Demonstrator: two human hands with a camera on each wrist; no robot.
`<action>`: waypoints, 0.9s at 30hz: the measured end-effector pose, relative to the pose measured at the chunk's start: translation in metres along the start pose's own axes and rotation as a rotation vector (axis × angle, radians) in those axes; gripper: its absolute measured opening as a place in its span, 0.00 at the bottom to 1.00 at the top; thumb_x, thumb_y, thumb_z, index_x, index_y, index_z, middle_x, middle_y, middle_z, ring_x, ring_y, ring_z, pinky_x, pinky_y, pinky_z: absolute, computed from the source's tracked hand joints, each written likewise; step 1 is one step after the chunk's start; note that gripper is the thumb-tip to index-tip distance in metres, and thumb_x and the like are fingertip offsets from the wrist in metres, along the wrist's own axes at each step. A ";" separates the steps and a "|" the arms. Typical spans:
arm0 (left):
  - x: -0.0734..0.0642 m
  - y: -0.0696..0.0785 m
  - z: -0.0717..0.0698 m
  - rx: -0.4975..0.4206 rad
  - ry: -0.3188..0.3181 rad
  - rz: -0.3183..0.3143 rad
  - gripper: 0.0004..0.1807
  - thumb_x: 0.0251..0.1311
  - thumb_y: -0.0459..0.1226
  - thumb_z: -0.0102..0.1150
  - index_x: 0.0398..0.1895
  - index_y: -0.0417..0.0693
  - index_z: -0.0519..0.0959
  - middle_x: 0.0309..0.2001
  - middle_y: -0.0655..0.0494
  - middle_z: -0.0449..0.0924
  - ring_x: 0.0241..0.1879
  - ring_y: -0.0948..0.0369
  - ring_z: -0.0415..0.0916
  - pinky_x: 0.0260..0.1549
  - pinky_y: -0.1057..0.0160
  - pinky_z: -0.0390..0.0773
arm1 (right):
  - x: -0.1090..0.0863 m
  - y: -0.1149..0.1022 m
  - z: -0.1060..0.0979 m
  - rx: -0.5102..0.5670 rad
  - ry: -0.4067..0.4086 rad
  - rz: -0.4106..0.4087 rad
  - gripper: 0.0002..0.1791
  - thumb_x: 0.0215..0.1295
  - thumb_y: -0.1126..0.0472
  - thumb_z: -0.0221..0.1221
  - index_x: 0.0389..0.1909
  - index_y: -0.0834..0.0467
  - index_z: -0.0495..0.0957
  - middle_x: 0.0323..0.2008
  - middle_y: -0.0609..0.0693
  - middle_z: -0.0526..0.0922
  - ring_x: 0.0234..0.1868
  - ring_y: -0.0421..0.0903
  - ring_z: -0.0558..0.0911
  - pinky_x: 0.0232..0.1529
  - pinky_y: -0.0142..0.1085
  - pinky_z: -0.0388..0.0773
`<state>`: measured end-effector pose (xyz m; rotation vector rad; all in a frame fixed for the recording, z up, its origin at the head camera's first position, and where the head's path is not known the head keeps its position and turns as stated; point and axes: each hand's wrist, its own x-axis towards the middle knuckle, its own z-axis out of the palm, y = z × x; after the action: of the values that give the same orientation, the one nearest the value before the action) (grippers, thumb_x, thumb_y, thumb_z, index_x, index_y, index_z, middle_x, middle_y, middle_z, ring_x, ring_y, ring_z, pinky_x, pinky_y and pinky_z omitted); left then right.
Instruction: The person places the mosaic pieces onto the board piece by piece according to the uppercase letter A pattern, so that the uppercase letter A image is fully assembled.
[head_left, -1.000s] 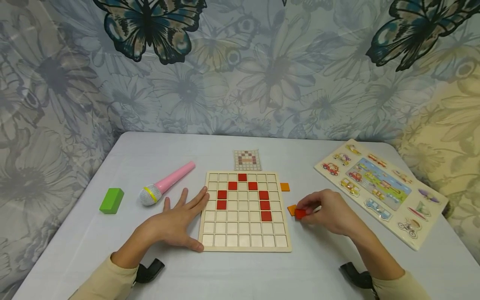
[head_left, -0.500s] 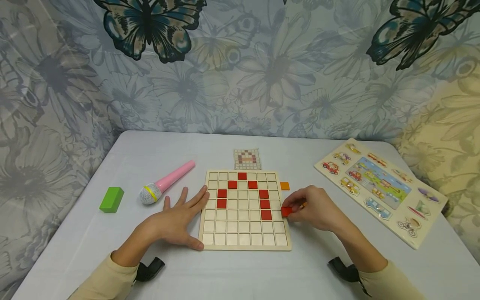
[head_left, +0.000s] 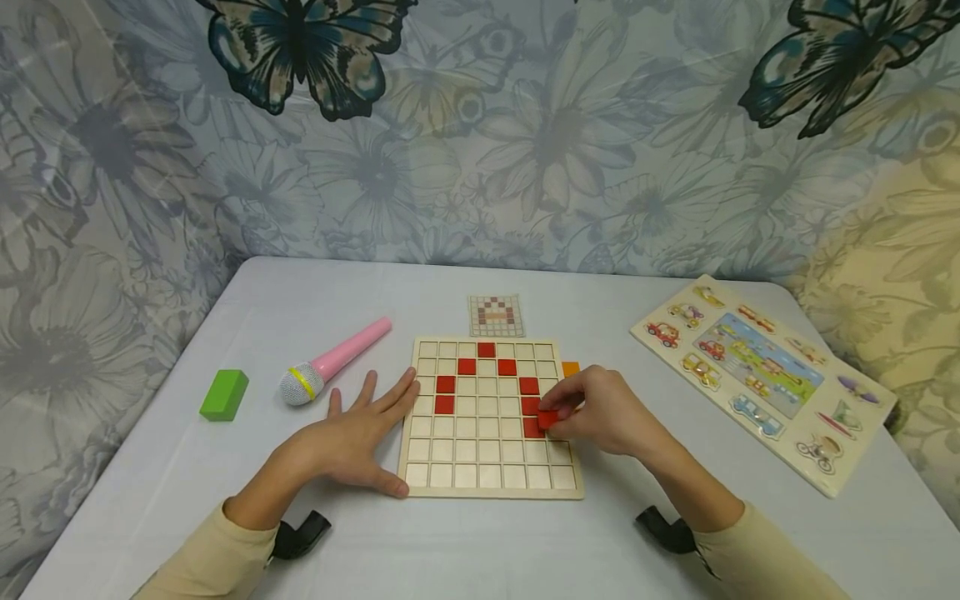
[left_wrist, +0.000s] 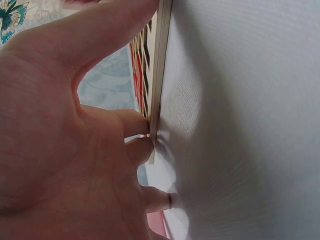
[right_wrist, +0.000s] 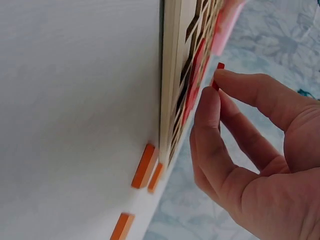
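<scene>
A wooden grid board [head_left: 477, 452] lies flat on the table, with several red squares set in an arch in its cells. My right hand [head_left: 603, 412] pinches a red square tile [head_left: 547, 419] between thumb and fingertips over the board's right side. The right wrist view shows this tile [right_wrist: 218, 75] edge-on, held above the board surface. Along the board's left edge my left hand [head_left: 352, 446] lies with fingers spread. Its thumb and forward fingers touch the rim [left_wrist: 159, 75], while other fingers rest on the tablecloth.
Orange tiles [right_wrist: 144, 166] lie right of the board, partly hidden by my right hand in the head view. A patterned card [head_left: 495, 317] lies behind the board. Left are a pink microphone [head_left: 348, 350] and green block [head_left: 224, 395]; right is a vehicle puzzle [head_left: 765, 383].
My right hand has carried the red tile leftward from beside the orange tiles to over the board's right columns. The left hand stays in place at the board's edge.
</scene>
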<state>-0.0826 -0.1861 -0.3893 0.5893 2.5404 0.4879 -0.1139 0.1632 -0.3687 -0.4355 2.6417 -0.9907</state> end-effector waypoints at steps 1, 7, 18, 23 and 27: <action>0.000 0.000 0.000 -0.001 0.000 0.001 0.74 0.44 0.63 0.79 0.86 0.52 0.41 0.87 0.58 0.27 0.81 0.31 0.25 0.62 0.13 0.32 | 0.001 -0.001 0.001 -0.002 0.001 0.007 0.12 0.48 0.68 0.78 0.35 0.56 0.91 0.32 0.46 0.88 0.32 0.41 0.81 0.34 0.32 0.78; -0.001 0.000 0.000 -0.008 0.000 0.004 0.74 0.44 0.62 0.79 0.86 0.52 0.41 0.87 0.58 0.27 0.81 0.31 0.24 0.62 0.13 0.32 | 0.004 -0.009 0.006 0.006 -0.001 0.024 0.11 0.50 0.68 0.78 0.35 0.56 0.91 0.33 0.47 0.87 0.32 0.41 0.81 0.36 0.35 0.80; -0.001 0.000 -0.001 -0.004 0.005 -0.002 0.74 0.43 0.62 0.80 0.86 0.51 0.42 0.87 0.58 0.28 0.81 0.31 0.25 0.63 0.13 0.33 | 0.012 -0.023 0.018 0.035 -0.026 -0.002 0.11 0.48 0.71 0.76 0.33 0.55 0.91 0.29 0.45 0.87 0.30 0.40 0.81 0.34 0.34 0.81; 0.000 0.000 0.000 -0.002 0.004 -0.003 0.74 0.43 0.62 0.80 0.86 0.52 0.42 0.87 0.58 0.28 0.81 0.31 0.25 0.63 0.13 0.33 | 0.018 -0.027 0.023 0.064 -0.049 -0.017 0.11 0.48 0.71 0.76 0.33 0.56 0.91 0.31 0.46 0.88 0.30 0.40 0.82 0.35 0.34 0.82; 0.000 -0.001 0.000 0.000 0.007 -0.001 0.74 0.43 0.62 0.80 0.86 0.51 0.42 0.87 0.58 0.29 0.81 0.30 0.26 0.63 0.13 0.32 | 0.022 -0.033 0.028 0.069 -0.067 0.011 0.11 0.48 0.70 0.76 0.33 0.55 0.91 0.30 0.45 0.88 0.31 0.41 0.82 0.36 0.34 0.82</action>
<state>-0.0826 -0.1866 -0.3898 0.5868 2.5468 0.4899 -0.1180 0.1147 -0.3700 -0.4297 2.5401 -1.0419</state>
